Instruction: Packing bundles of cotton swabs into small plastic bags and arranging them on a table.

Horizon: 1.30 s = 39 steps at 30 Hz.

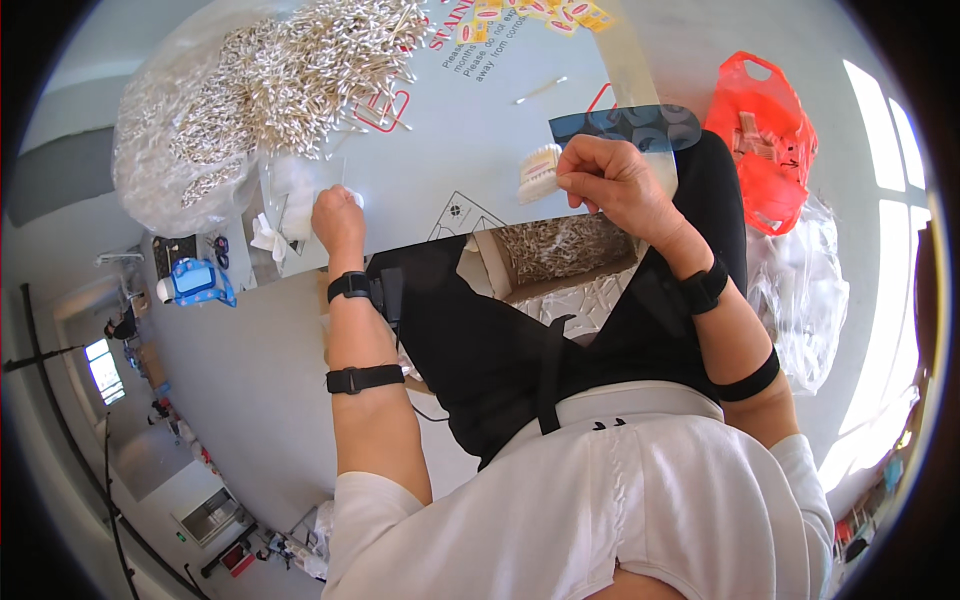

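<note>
Bundling step: right hand (pixel 610 180) pinching cotton swab bundle (pixel 538 172); left hand (pixel 337 218) closed on clear bag (pixel 290 195) near tabletop's (pixel 470 130) near edge. Next probably needs bag mouth open.

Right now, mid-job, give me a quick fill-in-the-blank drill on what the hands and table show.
1. The right hand holds a bundle of cotton ____.
2. The left hand rests on a clear ____ on the table.
3. The plastic bag to the right is ____ in colour.
4. The loose swab pile lies to the ____ of the table.

Missing words: swabs; bag; red; left
</note>
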{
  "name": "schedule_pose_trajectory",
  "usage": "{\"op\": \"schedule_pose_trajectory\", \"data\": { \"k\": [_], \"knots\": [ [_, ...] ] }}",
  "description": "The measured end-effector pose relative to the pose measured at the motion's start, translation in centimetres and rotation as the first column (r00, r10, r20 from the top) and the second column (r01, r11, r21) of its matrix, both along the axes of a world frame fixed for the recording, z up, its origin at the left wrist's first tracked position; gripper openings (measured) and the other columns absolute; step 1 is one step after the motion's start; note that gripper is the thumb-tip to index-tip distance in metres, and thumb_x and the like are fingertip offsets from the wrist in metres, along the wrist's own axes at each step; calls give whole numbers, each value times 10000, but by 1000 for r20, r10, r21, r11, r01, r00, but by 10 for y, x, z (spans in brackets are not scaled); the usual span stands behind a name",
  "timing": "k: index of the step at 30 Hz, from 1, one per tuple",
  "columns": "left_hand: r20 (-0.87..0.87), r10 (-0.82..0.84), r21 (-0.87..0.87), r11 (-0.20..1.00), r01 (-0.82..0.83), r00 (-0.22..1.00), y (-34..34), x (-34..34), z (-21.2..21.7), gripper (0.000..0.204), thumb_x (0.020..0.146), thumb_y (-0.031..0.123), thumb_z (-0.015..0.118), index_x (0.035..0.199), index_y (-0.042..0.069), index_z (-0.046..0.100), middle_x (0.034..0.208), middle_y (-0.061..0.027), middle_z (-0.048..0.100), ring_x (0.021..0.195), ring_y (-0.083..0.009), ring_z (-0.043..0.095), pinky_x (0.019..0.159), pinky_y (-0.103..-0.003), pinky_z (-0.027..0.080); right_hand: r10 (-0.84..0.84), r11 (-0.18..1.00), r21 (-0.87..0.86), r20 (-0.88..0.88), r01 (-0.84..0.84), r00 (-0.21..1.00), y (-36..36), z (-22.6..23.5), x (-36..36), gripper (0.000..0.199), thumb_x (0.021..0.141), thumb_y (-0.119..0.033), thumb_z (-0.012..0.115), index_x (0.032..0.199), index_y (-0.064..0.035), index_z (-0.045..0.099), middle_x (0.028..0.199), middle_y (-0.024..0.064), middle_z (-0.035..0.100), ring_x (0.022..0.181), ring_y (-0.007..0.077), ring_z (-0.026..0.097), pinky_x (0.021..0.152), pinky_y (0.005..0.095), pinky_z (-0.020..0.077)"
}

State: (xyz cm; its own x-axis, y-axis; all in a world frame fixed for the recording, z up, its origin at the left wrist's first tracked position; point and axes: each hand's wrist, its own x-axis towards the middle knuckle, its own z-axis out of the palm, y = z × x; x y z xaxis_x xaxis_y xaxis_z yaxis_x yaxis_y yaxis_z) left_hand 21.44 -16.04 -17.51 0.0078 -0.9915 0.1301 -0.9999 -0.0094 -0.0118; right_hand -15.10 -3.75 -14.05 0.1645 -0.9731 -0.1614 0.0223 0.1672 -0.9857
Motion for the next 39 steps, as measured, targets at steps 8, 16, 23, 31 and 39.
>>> {"op": "schedule_pose_trajectory", "data": {
  "k": [8, 16, 23, 31, 39],
  "knots": [
    [82, -3, -32, 999, 6, 997, 9, -18, 29, 121, 794, 79, 535, 713, 1, 580, 792, -205, 639, 754, -377, 631, 655, -460, 488, 23, 999, 38, -51, -21, 998, -4, -7, -5, 91, 869, -45, 548, 781, -24, 541, 635, -30, 515, 592, 22, 514, 482, 175, 373],
    [-642, -462, -115, 847, 519, 612, 73, -163, 76, 139, 772, 21, 638, 909, 5, 626, 803, -117, 559, 710, -268, 567, 631, -349, 470, 20, 1000, 8, -89, -20, 996, -10, -6, -13, 98, 865, -70, 543, 776, -30, 548, 628, -19, 527, 557, 30, 478, 486, 193, 374],
    [-386, -570, -71, 802, 593, 725, 96, -215, 66, 63, 761, -21, 608, 822, -6, 607, 821, -119, 570, 692, -293, 593, 600, -362, 472, 16, 999, -38, -110, -21, 994, -13, -6, -16, 107, 847, -70, 547, 750, -28, 531, 600, -13, 524, 538, 38, 474, 470, 203, 372],
    [-476, -540, -107, 819, 564, 694, 100, -222, 60, 27, 754, -13, 598, 774, 4, 589, 769, -130, 586, 654, -329, 585, 583, -397, 473, 21, 995, -88, -198, -39, 980, -14, 5, -20, 124, 834, -89, 557, 736, -17, 535, 583, 8, 550, 511, 59, 477, 454, 224, 380],
    [-361, -539, -91, 832, 547, 761, 104, -232, 62, 16, 741, 12, 601, 740, 9, 585, 721, -135, 604, 620, -332, 585, 571, -402, 469, -179, 978, -137, -169, 157, 969, -9, -15, -10, 100, 810, -71, 588, 750, 1, 552, 579, 12, 559, 528, 69, 525, 469, 231, 406]
  ]
}}
